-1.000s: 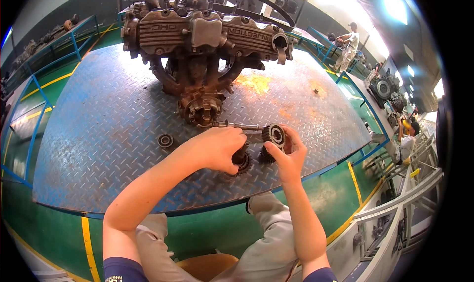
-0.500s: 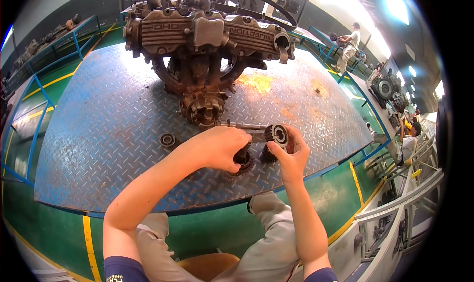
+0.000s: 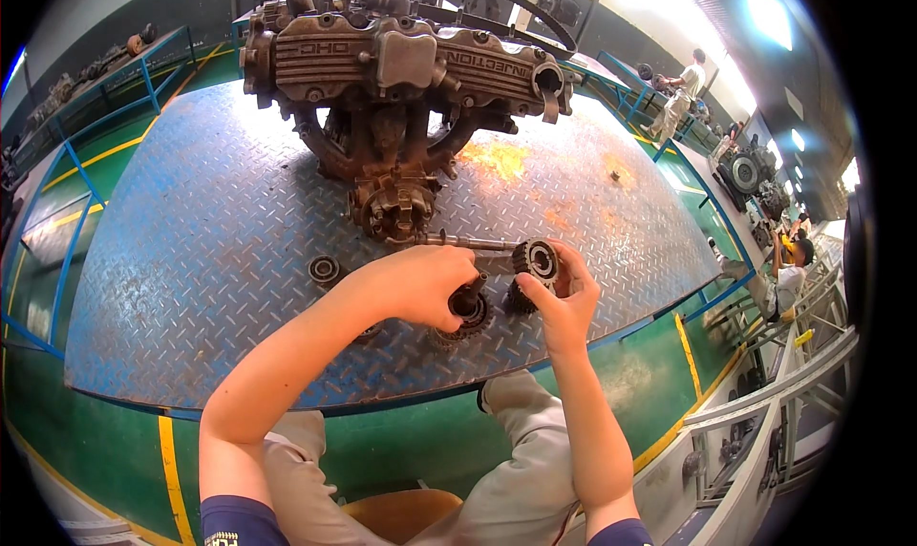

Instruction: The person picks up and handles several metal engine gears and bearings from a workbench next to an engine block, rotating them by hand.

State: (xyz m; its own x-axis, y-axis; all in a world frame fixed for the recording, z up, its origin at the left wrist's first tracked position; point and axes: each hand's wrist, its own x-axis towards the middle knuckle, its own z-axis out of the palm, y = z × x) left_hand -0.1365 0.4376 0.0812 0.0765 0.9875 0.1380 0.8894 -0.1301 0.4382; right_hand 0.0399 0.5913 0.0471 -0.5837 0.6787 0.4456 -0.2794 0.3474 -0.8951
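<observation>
My left hand (image 3: 427, 283) is closed around a dark cylindrical metal part (image 3: 468, 300). That part stands in or on a toothed gear ring (image 3: 471, 330) on the metal plate table; I cannot tell whether the two are joined. Beside it, my right hand (image 3: 567, 302) grips a toothed gear (image 3: 537, 259), tilted so its ringed face shows. Just under this one is another dark toothed gear (image 3: 519, 300), close to my right thumb. Beyond both hands lies a slim metal shaft (image 3: 478, 243). A round bearing-like part (image 3: 325, 271) rests left of my left wrist.
A large rusty engine (image 3: 382, 73) stands at the table's far side. The tread-plate table top (image 3: 191, 288) has blue edges. Under my left forearm, a small part (image 3: 369, 335) is mostly hidden. A person (image 3: 686, 87) stands by a far bench; others are at the right.
My left hand has shifted slightly left, uncovering more of the gear ring and the dark cylindrical part. My right hand holds its gear in the same place.
</observation>
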